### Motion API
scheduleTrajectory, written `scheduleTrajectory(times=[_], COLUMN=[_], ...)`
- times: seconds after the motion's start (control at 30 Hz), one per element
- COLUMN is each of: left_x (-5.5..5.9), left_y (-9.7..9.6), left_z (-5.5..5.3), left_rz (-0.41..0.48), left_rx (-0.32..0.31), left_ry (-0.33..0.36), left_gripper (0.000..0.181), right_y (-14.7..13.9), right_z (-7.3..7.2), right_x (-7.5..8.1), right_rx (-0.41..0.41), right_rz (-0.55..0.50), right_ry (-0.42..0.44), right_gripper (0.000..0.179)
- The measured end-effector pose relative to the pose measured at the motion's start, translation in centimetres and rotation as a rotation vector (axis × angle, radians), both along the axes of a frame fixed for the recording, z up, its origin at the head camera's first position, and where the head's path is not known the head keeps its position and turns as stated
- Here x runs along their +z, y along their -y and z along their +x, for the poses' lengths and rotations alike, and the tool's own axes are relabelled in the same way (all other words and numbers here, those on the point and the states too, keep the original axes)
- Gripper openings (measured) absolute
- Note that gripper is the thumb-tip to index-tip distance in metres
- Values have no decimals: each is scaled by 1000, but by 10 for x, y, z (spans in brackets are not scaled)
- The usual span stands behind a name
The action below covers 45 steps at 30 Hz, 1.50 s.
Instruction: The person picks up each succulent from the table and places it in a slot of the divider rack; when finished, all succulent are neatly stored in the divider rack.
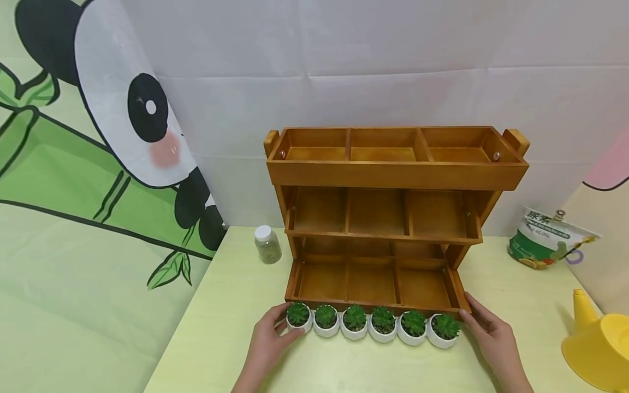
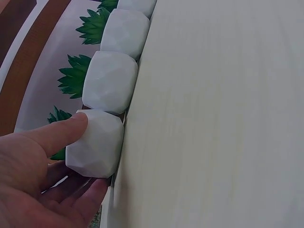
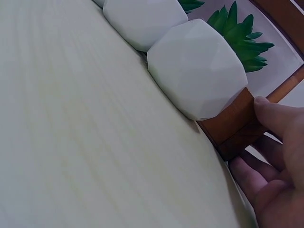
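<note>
Row of six potted succulents on tabletop, lower center of frame, lined along front of wooden shelf. Left hand grips leftmost pot; right hand pinches shelf's bottom right corner. Grips at both ends likely hold row straight, shelf steady.

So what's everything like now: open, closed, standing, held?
Six white faceted pots: upright, planted with green succulents
Brown wooden three-tier shelf: standing
Left hand: holding the leftmost pot
Right hand: gripping the shelf's front right bottom corner
Clear jar: upright, white lid on
Green-and-white bag: clip on its top edge
Yellow watering can: upright, partly cut off
</note>
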<state>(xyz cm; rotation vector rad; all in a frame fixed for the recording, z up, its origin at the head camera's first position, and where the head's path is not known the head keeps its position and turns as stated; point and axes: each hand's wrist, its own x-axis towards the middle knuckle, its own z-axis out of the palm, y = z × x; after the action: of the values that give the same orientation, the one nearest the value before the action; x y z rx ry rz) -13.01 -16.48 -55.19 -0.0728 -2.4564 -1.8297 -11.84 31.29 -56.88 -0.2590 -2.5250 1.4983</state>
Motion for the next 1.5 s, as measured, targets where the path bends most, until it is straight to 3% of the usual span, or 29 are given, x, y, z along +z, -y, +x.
scheduleTrajectory(times=[0.83,1.17,1.5], left_x=[3,9,18], left_y=[1,2,4], left_z=[2,4,5], left_rz=[-1,13,16], left_rx=[-11,-27,-39], left_ry=[5,-9,-49], left_gripper=[61,60,58], right_y=[0,0,2], right_z=[-1,-1,-1], right_x=[-3,-5,-3], right_rx=[-3,0,-6], right_rz=[-24,-27,-44], right_ry=[-11,-41,-19], right_gripper=[56,55,56])
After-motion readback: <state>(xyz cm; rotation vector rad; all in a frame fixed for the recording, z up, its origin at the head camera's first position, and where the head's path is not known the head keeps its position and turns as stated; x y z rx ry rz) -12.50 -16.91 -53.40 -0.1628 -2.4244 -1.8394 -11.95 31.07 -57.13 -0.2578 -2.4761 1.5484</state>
